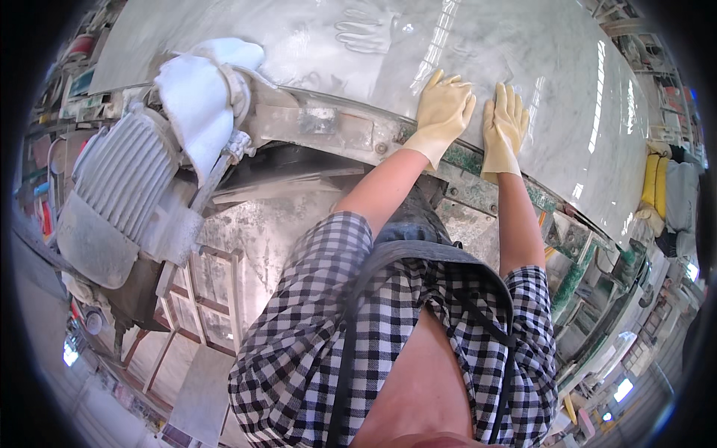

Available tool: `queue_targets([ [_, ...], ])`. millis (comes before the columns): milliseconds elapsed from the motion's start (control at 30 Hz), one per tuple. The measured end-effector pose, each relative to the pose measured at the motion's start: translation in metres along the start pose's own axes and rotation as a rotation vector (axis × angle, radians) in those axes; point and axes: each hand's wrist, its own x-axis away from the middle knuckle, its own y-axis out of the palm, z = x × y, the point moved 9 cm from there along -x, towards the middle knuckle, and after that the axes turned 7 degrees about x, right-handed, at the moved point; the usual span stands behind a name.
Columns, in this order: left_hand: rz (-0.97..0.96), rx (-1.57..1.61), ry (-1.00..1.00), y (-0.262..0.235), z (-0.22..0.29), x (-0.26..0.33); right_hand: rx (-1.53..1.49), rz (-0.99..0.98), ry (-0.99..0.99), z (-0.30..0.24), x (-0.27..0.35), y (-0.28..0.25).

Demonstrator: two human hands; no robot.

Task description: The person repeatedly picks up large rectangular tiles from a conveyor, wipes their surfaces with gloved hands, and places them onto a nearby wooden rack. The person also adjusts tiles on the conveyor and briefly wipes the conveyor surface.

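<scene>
Both my hands wear cream rubber gloves and rest on a large glossy grey-white stone slab [553, 45], close to its near edge. My left hand [444, 112] lies palm down with its fingers slightly bent, holding nothing. Beside it, a small gap to the right, my right hand [506, 127] is laid flat with fingers stretched forward along the surface. A pale glove [364, 31] appears to lie on the slab farther off, left of my hands. Bright streaks of reflected light cross the stone.
A dusty ribbed motor [123, 190] with a white cover [198, 112] stands at the left, against the slab's edge. A worn metal frame [321, 128] runs under the near edge. Yellow and grey cloth-like items [657, 187] hang at the far right.
</scene>
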Motion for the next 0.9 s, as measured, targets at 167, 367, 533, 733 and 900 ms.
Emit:
queue_targets([
  [167, -0.047, -0.024, -0.058, 0.007, -0.004, -0.012, 0.033, -0.005, -0.019, -0.009, -0.012, -0.001],
  [367, -0.152, 0.105, -0.169, -0.008, -0.004, -0.014, -0.060, -0.053, 0.011, -0.018, -0.042, 0.004],
  [533, -0.458, 0.492, -0.052, -0.034, 0.045, 0.071, -0.635, 0.083, -0.087, -0.019, 0.032, -0.050],
  [733, -0.775, 0.602, -0.700, -0.080, 0.004, 0.175, -0.827, -0.390, 0.042, -0.049, 0.127, -0.077],
  [900, -0.620, 0.606, -0.845, -0.101, 0.006, 0.149, -0.838, -0.282, -0.085, -0.073, 0.103, -0.078],
])
